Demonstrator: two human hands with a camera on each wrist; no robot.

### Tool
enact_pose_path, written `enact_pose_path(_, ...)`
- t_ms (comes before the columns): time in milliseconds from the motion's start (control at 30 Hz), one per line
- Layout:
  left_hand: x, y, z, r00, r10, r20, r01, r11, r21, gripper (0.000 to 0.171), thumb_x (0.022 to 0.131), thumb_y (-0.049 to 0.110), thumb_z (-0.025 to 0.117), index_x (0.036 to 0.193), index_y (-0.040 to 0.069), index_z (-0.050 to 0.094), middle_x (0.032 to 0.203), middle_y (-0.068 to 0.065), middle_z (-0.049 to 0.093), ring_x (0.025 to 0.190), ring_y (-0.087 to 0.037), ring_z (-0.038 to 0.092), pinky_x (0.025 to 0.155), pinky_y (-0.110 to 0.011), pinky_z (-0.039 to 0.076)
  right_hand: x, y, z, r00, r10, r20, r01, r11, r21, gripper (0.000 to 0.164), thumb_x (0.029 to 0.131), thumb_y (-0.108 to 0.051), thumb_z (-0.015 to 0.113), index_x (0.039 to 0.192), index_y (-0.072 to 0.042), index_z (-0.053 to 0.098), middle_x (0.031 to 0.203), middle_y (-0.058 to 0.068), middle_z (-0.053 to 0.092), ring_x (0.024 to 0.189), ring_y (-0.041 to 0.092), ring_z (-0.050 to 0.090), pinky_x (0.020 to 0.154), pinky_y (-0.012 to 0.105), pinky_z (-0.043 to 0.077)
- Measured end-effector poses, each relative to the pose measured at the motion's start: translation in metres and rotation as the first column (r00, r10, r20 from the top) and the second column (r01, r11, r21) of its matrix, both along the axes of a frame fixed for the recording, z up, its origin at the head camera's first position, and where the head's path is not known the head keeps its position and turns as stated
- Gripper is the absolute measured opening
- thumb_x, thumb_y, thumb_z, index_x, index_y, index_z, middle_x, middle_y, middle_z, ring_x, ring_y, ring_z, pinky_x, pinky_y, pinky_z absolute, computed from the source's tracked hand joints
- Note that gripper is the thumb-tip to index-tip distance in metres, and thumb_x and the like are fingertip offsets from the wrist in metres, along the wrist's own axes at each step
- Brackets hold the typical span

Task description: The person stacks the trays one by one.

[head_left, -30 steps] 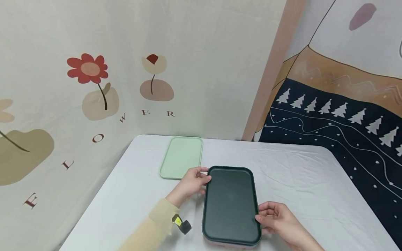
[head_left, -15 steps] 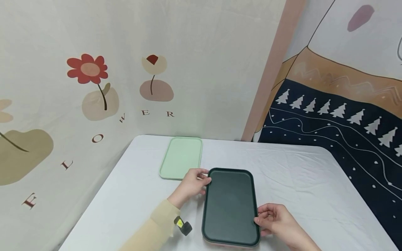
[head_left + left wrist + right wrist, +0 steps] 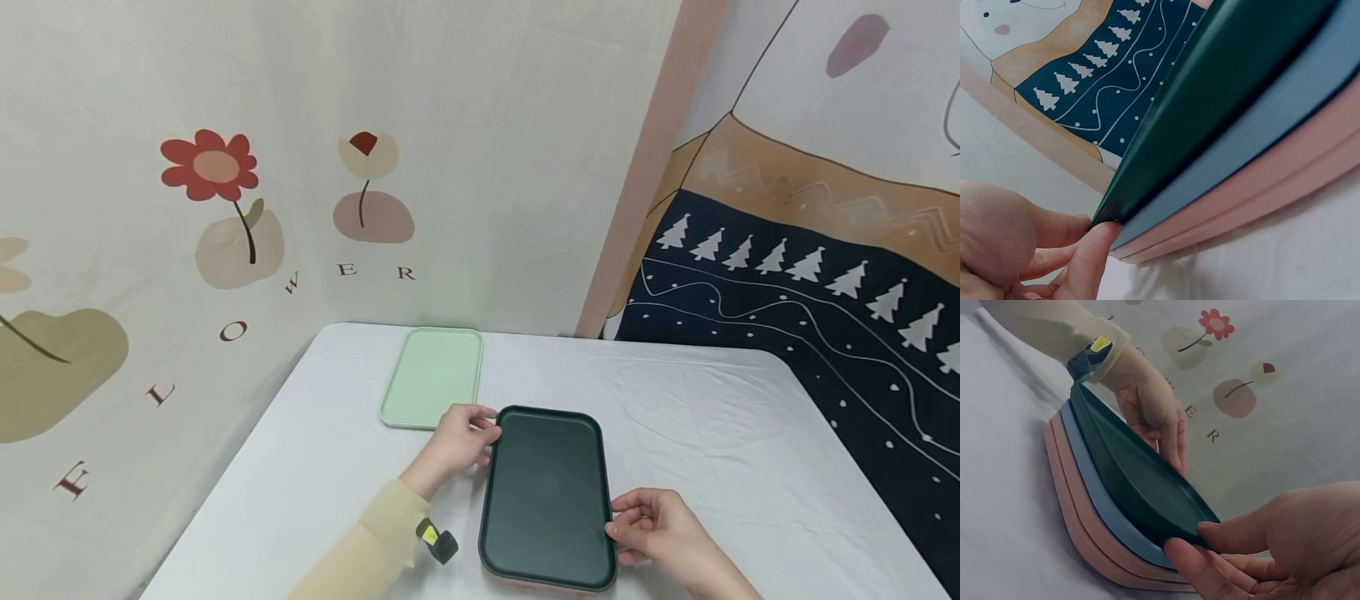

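Note:
A dark green rectangular tray (image 3: 547,500) lies on top of a stack. Under it show a blue tray (image 3: 1107,509) and two pink trays (image 3: 1079,519), with the lowest close to the white cloth. My left hand (image 3: 453,442) pinches the dark green rim near its far left corner; thumb and index finger meet there in the left wrist view (image 3: 1022,244). On the near right side, my right hand (image 3: 656,525) holds the same rim between thumb and fingers. The head view hides most of the lower trays beneath the top one.
A light green tray (image 3: 435,375) lies flat at the table's back left, just beyond my left hand. White cloth covers the table (image 3: 720,417). Printed curtains (image 3: 487,167) stand along its back and sides.
The dark green tray has shifted slightly left and toward me in the head view, both hands keeping their hold on its rim. The light green tray stays where it was.

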State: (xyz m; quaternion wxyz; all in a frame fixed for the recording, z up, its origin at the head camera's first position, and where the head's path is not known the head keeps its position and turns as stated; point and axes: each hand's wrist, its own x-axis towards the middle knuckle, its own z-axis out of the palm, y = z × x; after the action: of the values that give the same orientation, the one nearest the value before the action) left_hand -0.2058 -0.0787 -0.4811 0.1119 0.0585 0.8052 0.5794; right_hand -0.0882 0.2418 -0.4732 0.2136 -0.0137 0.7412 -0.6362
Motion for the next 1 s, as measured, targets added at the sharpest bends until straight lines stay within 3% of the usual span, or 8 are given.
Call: enact_pose_path(1000,0.0032,0.0022,-0.0006,0.999,0.022,0.039,-0.022,1.000,-0.010,0.038,0.100,0.004,0.072,0.136,-0.004,0.063,0.102,-0.012,0.064,0.071,-0.020,0.070,0.062,-0.033,0.064,-0.0053,-0.0002,0.0000,0.999,-0.035,-0.027,0.036,0.999,0.034,0.038,0.097,0.000,0.073,0.125,0.020,0.056,0.097,0.014,0.063,0.082,0.025,0.067,0.070,0.037,0.065)
